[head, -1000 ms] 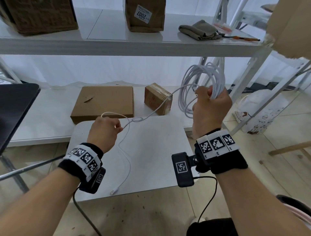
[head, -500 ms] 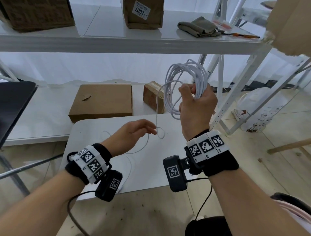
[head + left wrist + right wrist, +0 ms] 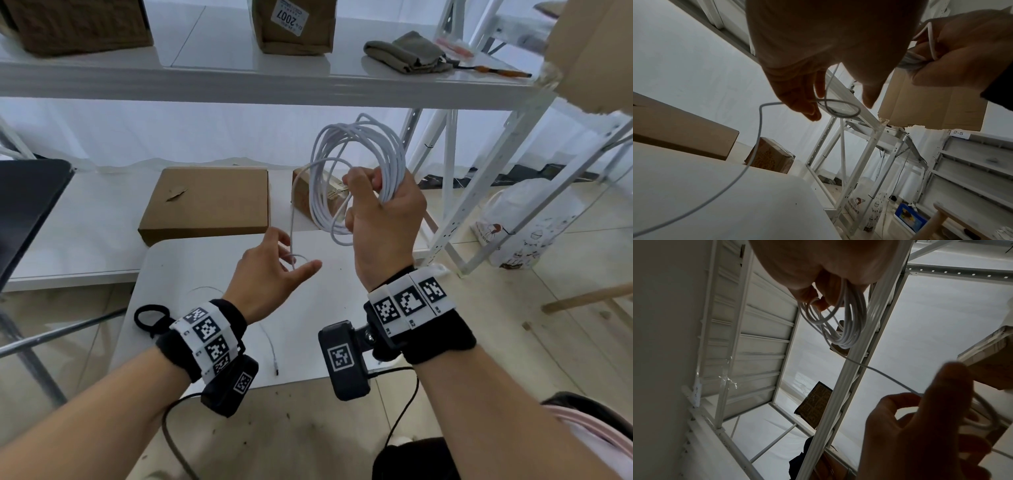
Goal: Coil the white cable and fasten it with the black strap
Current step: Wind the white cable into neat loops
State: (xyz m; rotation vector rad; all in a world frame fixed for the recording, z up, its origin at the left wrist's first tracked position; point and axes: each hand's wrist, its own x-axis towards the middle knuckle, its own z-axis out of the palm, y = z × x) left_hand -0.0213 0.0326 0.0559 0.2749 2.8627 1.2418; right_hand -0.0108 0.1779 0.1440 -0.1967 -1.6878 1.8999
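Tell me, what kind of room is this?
Probably a storeroom or workshop. White metal shelving holds cardboard boxes, one box carries a numbered sticker, and a shelf tag reads 2-5.

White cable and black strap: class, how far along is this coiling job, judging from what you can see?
Done: most of the thin white cable is looped in a bundle gripped by the right hand. In hand: the left hand, fingers loose, guides a small loop of the free length. Left: the tail on the white table needs coiling; no black strap fastens the bundle.
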